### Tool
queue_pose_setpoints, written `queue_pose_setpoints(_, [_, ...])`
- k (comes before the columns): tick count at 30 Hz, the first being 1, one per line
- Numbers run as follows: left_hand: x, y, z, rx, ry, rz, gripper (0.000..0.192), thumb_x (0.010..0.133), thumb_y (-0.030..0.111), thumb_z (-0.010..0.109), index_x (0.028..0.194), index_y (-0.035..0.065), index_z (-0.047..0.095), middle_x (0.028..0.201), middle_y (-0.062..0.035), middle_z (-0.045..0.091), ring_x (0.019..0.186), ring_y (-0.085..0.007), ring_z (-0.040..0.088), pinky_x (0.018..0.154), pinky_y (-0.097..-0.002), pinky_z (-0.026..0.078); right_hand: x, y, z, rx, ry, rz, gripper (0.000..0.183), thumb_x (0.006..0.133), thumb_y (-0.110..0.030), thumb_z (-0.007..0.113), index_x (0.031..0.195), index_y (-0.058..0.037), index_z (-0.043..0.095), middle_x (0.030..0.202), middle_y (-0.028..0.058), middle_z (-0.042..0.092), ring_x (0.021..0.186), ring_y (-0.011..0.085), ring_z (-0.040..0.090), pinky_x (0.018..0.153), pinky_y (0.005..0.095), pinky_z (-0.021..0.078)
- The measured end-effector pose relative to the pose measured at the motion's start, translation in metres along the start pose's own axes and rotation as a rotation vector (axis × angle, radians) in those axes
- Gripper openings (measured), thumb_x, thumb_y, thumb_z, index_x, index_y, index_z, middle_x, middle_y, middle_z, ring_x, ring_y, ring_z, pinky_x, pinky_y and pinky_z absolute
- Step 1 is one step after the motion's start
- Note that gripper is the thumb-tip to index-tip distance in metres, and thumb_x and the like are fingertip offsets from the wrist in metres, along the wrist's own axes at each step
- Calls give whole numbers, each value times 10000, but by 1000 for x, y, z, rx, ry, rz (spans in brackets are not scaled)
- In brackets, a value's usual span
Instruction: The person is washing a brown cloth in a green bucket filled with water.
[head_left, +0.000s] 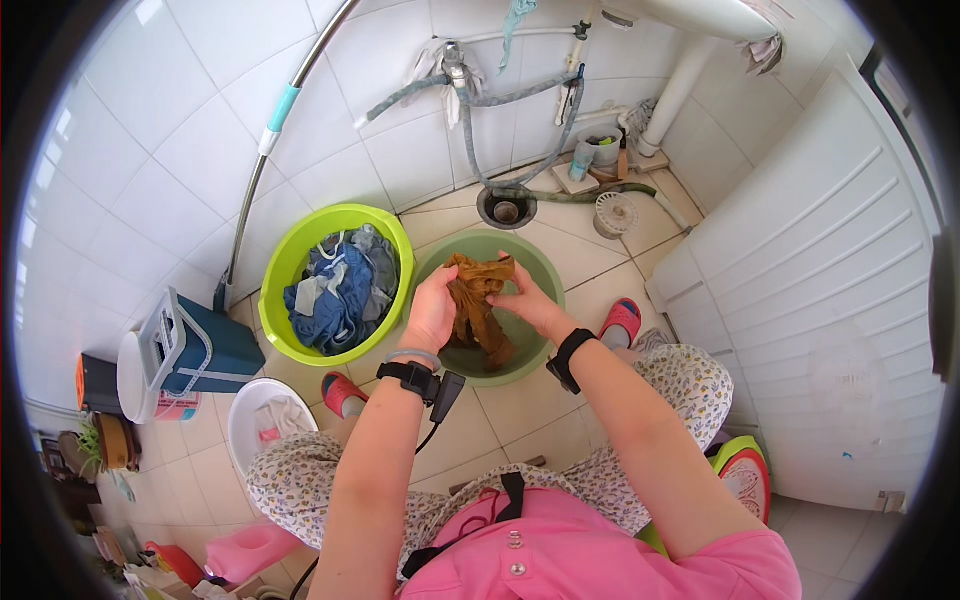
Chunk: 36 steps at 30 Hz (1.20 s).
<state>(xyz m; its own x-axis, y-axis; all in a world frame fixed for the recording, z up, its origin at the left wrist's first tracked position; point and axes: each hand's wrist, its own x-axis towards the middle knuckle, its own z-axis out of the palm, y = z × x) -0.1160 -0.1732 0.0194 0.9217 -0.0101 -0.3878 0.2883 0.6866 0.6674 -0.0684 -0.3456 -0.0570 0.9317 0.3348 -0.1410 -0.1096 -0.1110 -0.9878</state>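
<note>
Between both hands hangs a wet brown cloth garment (480, 300), bunched at the top, its lower end down in the green basin (551, 300). My left hand (433, 307) grips the cloth's left side. On the right, my right hand (531, 300) pinches its upper right edge between thumb and fingers. The basin stands on the tiled floor in front of me, with water seeming to lie in it. To its left, a lime-green tub (274, 300) holds a heap of blue and grey clothes (337, 292).
Behind the basin are an open floor drain (507, 208), a drain cover (616, 214) and a grey hose (469, 142). A blue mop bucket (214, 345) and a white basin (238, 420) stand left. A white ribbed appliance (810, 285) rises at the right.
</note>
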Motion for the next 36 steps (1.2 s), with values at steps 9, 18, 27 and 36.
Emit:
queue_pose_setpoints(9, [10,9,-47,324,128,71,370,848,121,543,1203,33,492,1138,-83,574,1091,-205,508,947,-329,380,14,-35,-9,76,-168,105,122,842,-70,535,868,-93,418,800,-24,406,737,93,381,669,242,363])
queue_pose_setpoints(18, [22,-55,-73,1545,-15,600,510,790,107,671,1251,49,461,1096,-93,558,985,-176,543,861,-278,434,12,-23,5,49,-439,29,193,786,22,504,967,-45,495,898,-10,509,831,81,483,750,223,421])
queue_pose_setpoints(27, [12,-12,-39,851,-157,265,135,804,74,589,922,14,565,847,-27,600,765,-91,515,710,-258,453,20,-4,-3,-77,-435,167,296,876,-182,613,1133,-39,575,1048,30,602,932,125,542,834,278,442])
queue_pose_setpoints(36, [-14,37,9,472,-96,243,199,813,35,552,1008,5,577,949,-21,621,877,-104,561,799,-240,444,17,82,-11,-331,-261,193,274,901,-204,551,1105,-24,580,1044,119,619,971,230,560,859,322,432])
